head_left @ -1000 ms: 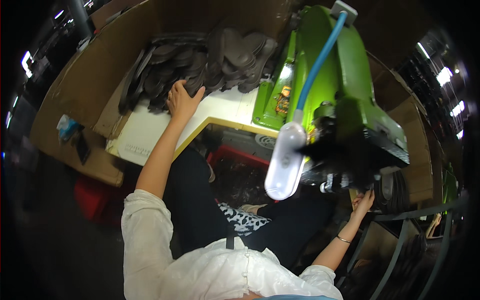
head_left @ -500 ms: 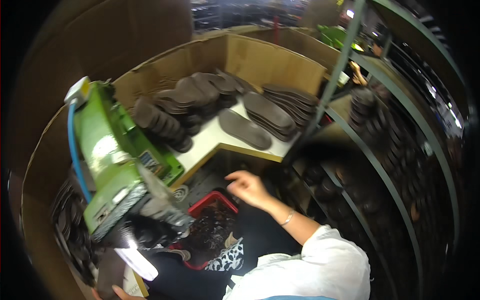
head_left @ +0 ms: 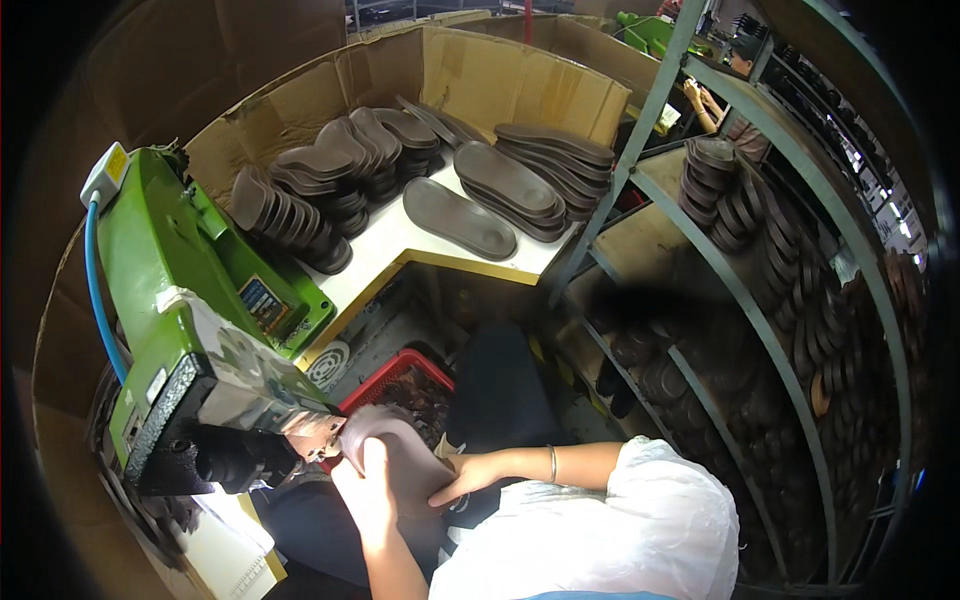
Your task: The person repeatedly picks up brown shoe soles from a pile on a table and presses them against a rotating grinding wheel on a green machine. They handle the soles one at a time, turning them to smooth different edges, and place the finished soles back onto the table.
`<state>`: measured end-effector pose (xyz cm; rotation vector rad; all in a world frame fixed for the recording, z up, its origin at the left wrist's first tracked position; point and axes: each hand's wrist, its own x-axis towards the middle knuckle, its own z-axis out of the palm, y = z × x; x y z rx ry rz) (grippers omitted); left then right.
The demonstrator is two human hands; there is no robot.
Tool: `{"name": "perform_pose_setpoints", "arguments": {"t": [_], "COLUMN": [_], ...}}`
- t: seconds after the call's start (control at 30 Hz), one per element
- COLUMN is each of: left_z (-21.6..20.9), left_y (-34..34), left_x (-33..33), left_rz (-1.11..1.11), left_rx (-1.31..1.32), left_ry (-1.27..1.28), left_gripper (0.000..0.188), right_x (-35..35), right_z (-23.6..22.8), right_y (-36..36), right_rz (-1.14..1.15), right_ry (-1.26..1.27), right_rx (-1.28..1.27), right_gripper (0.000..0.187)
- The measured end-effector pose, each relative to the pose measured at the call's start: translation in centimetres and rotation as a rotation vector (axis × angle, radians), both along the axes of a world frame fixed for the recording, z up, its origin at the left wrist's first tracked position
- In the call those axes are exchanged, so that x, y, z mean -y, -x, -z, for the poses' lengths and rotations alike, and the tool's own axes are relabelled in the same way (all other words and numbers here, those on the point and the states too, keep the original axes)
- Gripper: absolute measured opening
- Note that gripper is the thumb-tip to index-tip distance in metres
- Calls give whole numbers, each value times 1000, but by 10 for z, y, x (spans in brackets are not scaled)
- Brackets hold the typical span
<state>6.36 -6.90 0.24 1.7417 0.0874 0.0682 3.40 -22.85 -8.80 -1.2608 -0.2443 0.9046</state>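
Note:
A brown-grey shoe sole is held in front of me, tilted, its far end against the working head of the green machine. My left hand is closed on its left side, the thumb lying over the upper face. My right hand grips the near right end, fingers partly hidden. Below the machine head sits a red basket with dark scraps inside, partly covered by the sole.
A white table bears several stacks of soles, with a single sole at its near edge. Cardboard walls it in behind. At right stands a metal rack loaded with soles. Another person's hands show far back.
My left hand has brought the sole from the lower left up to the machine head. My right hand has come down and taken hold of it. The view has shifted slightly.

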Motion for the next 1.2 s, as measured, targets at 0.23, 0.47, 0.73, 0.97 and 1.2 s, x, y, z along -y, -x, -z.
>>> {"name": "perform_pose_setpoints", "arguments": {"t": [0.23,0.47,0.73,0.97,1.2], "left_z": [2,9,7,34,67], "left_y": [10,21,34,59,73], "left_x": [-4,-13,-50,-121,-116], "left_rz": [-107,-159,-336,-330,33], "left_rx": [89,3,23,-12,-285], "left_ry": [240,245,290,243,160], "left_gripper": [38,35,42,39,31], "right_x": [77,122,21,-34,-24], "right_z": [-32,-73,-104,-83,-102], "right_y": [-30,-77,-82,-48,-59], "right_rz": [-175,579,886,737,378], "right_ry": [95,-235,-646,-585,-260], "right_rx": [341,287,175,258,527], "right_gripper": [45,39,20,33,51]}}
